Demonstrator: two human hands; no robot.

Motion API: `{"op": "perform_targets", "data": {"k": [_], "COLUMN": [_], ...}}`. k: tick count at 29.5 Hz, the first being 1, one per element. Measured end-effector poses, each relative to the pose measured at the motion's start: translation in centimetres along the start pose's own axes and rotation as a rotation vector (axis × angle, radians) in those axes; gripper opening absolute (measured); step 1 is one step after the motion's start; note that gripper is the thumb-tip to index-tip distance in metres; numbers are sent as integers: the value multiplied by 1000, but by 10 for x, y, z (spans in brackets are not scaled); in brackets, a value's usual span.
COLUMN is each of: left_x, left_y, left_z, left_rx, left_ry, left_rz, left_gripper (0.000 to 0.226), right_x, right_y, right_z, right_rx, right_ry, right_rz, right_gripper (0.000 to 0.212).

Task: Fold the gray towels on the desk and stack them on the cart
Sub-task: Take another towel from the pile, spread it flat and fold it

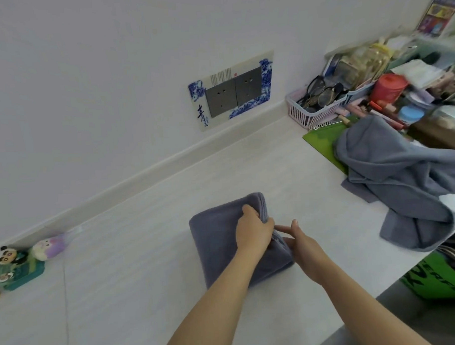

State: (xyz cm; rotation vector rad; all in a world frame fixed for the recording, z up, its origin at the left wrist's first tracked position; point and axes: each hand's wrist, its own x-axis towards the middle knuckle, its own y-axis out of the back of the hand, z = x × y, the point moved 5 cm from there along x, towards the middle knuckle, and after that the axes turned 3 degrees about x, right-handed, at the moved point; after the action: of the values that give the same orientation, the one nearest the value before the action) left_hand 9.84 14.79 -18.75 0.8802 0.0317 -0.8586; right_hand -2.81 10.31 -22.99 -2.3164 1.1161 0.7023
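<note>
Gray folded towel [219,240]: lies flat on the white desk [145,228], about midway along it, between the back edge at the wall and the front edge nearest the person.
Left hand [253,230]: rests on top of the folded towel at its right edge, fingers curled over the stacked layers and gripping them.
Right hand [301,243]: touches the same right edge from the side, fingers fairly straight, with some tucked under the fold; it presses rather than grips.
Unfolded towels [401,180]: a crumpled gray heap toward the desk's right end, well apart from the folded one, partly over a green mat [321,144] and hanging past the front edge.
Right back corner: a pink basket [312,114] with spectacles, a red tin [388,87] and blurred clutter.
Left back edge: small panda figurines [14,267] against the wall.
Wall: gray sockets [233,93] in a blue-and-white surround.
</note>
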Motion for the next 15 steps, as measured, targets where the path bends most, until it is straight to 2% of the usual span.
{"op": "perform_targets", "data": {"k": [3,5,7,9,11,12,13,15], "left_x": [5,2,-1,-8,-18,-20,-19,-11], "left_y": [-20,-21,-19,1,28,32,32,18], "left_z": [-9,-12,-12,-16,-25,-32,-42,-64], "left_rx": [48,-22,-245,-290,-16,187,380,631], "left_ry": [44,76,107,8,-197,-284,-305,-261], "left_rz": [47,41,26,148,431,519,563,454], "left_gripper": [29,26,18,13,24,32,40,52], "right_x": [10,8,9,9,13,13,18,23], "right_y": [11,9,9,5,-4,-8,-14,-17], "right_z": [3,1,-6,-12,-18,-20,-22,-19], "right_rx": [-14,-91,-244,-469,-733,-837,-935,-1044], "right_ry": [-32,-25,17,95,197,243,281,327], "right_rz": [-41,-77,-115,-119,-131,-129,-154,-132], "right_gripper": [51,46,39,36,42,41,41,43]}}
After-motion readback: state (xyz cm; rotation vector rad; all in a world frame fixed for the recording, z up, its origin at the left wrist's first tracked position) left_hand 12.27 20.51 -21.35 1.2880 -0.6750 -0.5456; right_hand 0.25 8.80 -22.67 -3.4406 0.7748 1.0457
